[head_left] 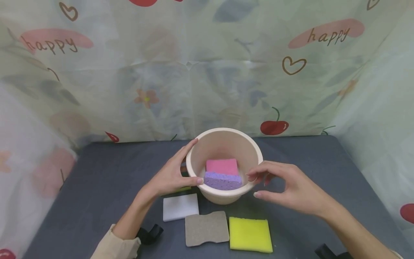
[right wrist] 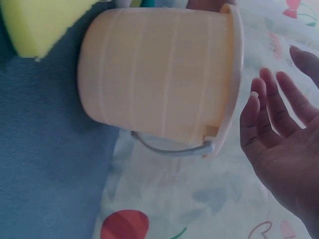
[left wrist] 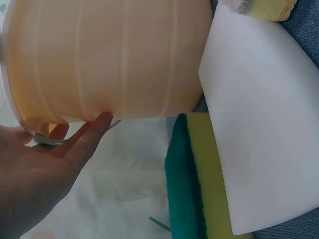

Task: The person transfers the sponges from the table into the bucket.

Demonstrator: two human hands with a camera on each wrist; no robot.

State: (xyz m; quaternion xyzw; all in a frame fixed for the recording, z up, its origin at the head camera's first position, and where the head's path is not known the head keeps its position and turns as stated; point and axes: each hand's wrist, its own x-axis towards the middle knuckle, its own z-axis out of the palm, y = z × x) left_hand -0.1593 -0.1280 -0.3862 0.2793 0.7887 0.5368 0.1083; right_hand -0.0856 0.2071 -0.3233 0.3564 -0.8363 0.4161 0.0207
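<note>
A cream plastic bucket (head_left: 223, 199) stands on the table with its mouth tilted toward me. Inside it lie a pink sponge (head_left: 221, 166) and, in front of that, a purple sponge (head_left: 222, 181) with a pitted face. My left hand (head_left: 169, 175) holds the bucket by its left rim, thumb at the front edge and fingers along the outer side. At the right rim hovers my right hand (head_left: 288, 183), holding nothing, its fingers loosely bent and thumb apart. The right wrist view shows this right hand (right wrist: 284, 129) beside the bucket's mouth, with the grey handle (right wrist: 172, 151) hanging down.
Before the bucket lie a white sponge block (head_left: 180, 207), a grey-beige sponge (head_left: 207, 229) with wavy edges and a yellow sponge (head_left: 250, 234). A green-and-yellow scouring sponge (left wrist: 184, 179) sits left of the bucket, mostly hidden in the head view. Printed curtains (head_left: 191, 100) enclose the dark table (head_left: 106, 180).
</note>
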